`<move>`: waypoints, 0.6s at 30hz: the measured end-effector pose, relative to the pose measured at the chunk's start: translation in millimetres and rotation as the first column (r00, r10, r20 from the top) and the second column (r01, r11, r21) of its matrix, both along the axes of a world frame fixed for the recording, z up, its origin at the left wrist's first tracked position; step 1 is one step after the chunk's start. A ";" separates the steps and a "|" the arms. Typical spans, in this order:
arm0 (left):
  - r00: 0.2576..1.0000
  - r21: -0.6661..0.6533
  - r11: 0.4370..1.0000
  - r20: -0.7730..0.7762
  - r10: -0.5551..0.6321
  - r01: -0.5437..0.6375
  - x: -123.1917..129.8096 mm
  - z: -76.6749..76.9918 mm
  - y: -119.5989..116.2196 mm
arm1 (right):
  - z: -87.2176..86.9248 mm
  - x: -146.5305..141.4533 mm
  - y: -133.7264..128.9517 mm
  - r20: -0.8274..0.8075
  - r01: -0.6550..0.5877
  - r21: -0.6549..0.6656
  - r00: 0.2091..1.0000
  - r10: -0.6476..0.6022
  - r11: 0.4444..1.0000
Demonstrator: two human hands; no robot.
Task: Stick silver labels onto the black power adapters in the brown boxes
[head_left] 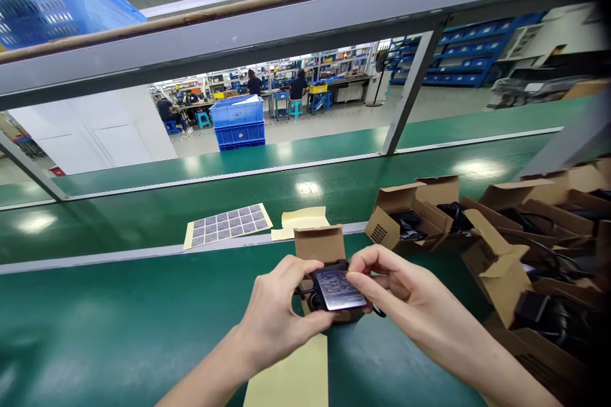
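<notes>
A black power adapter [340,289] with a silvery printed label on its face is held over an open small cardboard box [319,245]. My left hand [281,305] grips the adapter's left side between thumb and fingers. At its right side, my right hand [391,289] is closed, thumb and forefinger pressed together at the label's upper right edge. Other fingertips of that hand show by the adapter's lower right corner. Black cable shows beside the adapter, partly hidden. Beneath the hands lies a pale yellow sheet [296,375] on the green bench.
A sheet of printed labels [229,227] and a torn yellow backing paper [303,221] lie beyond the box. Several open cardboard boxes [386,229] with black adapters and cables crowd the right. A metal frame [415,89] crosses ahead; a blue crate [71,0] sits upper left.
</notes>
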State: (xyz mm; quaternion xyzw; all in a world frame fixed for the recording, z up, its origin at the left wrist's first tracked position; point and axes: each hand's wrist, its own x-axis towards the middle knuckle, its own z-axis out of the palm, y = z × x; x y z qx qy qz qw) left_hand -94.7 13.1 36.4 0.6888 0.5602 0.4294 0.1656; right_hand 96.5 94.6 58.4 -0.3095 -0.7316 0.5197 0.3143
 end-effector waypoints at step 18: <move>0.994 0.227 0.973 -0.110 -0.005 0.030 6.5 -3.9 3.0 | -12.0 -12.5 -10.2 0.053 0.165 0.221 0.982 -0.181 0.961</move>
